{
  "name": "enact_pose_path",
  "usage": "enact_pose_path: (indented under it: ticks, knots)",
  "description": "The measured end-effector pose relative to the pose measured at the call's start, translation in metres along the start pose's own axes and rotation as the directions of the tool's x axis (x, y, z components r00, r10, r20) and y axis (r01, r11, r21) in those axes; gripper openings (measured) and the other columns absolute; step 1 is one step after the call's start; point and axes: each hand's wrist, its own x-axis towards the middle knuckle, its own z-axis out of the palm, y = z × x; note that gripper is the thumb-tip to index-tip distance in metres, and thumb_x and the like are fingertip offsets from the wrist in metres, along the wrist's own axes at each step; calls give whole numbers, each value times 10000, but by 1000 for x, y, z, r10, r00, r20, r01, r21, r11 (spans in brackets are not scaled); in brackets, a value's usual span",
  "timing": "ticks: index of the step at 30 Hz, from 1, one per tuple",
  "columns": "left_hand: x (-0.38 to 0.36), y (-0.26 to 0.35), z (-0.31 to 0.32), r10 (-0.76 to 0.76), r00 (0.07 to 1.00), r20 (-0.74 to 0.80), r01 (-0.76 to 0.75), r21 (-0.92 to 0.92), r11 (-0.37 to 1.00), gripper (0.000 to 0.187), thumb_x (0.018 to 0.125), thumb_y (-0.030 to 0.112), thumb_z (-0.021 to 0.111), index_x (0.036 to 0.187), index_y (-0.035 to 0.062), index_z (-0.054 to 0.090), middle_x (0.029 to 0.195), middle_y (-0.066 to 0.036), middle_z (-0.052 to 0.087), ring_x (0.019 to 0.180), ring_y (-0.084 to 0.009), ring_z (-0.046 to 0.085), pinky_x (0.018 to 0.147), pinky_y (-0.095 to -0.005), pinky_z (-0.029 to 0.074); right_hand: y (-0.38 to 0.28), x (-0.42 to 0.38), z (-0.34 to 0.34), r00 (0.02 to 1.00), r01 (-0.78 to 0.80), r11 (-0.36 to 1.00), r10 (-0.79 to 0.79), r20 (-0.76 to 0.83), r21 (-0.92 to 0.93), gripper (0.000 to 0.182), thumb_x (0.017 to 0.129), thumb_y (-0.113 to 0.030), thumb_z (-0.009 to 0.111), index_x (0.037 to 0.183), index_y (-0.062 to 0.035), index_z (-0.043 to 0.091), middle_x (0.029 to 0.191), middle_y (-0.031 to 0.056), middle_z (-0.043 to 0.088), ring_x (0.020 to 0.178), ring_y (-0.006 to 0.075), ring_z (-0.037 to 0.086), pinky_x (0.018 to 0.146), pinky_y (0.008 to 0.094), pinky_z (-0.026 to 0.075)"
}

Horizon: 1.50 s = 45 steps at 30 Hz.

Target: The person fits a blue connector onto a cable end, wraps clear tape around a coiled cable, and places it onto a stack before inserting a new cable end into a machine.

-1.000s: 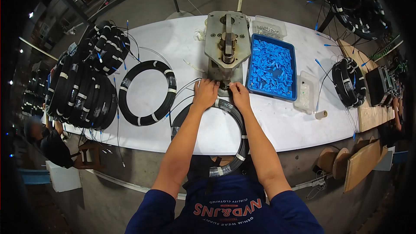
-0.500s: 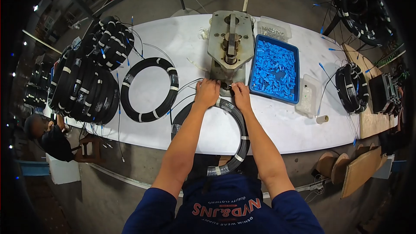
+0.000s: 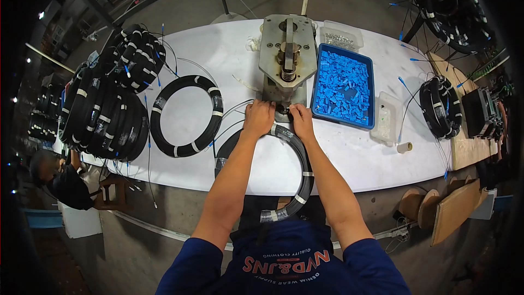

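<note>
My left hand is closed at the left side of the base of a metal hand press. A thin black cable runs in to its fingers. On the right side of the base, my right hand pinches with thumb and fingers; what is between them is too small to name. Below both hands, a coil of black cable, banded with white tape, lies between my forearms and hangs over the table's near edge. My left forearm covers part of this coil.
A blue tray of small blue pieces stands right of the press, near clear plastic boxes. Another coil lies to the left beside stacked coils. More coils sit at right. Another person is at far left.
The view has shifted slightly, so the table things sit a little further left. Both hands stay at the base of the press, with little visible movement.
</note>
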Motion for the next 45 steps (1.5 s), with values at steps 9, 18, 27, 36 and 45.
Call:
enact_pose_path:
  ticks: [9,18,27,36,45]
  knots:
    - [-1,5,-6,-14,1000,28,13,10,1000,396,1007,267,403,989,-16,679,968,-195,676,1015,-358,571,916,-499,410,-4,-2,-1,1000,-2,1000,2,-12,7,279,945,-257,564,809,-22,627,840,111,591,841,285,463,841,367,363]
    - [-2,5,-2,-16,1000,-1,16,28,999,391,1005,267,414,958,-16,679,942,-192,668,994,-354,575,909,-495,412,-12,-3,-2,1000,16,1000,-17,-21,-18,284,947,-247,560,799,-11,618,817,115,575,820,283,472,824,367,367]
    - [-4,8,-5,-30,999,-23,30,11,999,397,1006,269,421,939,-28,676,934,-205,659,990,-358,575,898,-493,413,-11,-4,-2,999,38,998,-39,-32,-45,284,943,-240,563,800,-2,619,816,120,579,800,291,491,786,372,375]
    - [-2,5,-2,-41,999,-13,41,16,999,394,1013,266,403,958,-10,679,948,-205,661,991,-356,574,907,-489,414,-13,-3,-2,997,53,998,-54,-46,-35,301,942,-249,571,789,3,627,755,125,579,748,268,498,738,365,384]
    - [0,5,0,-57,997,44,55,33,998,391,1010,269,389,958,6,674,962,-172,683,1014,-339,571,901,-494,417,-9,-4,-2,995,71,996,-74,-67,-56,293,942,-251,579,808,2,643,746,118,591,746,241,506,725,351,390]
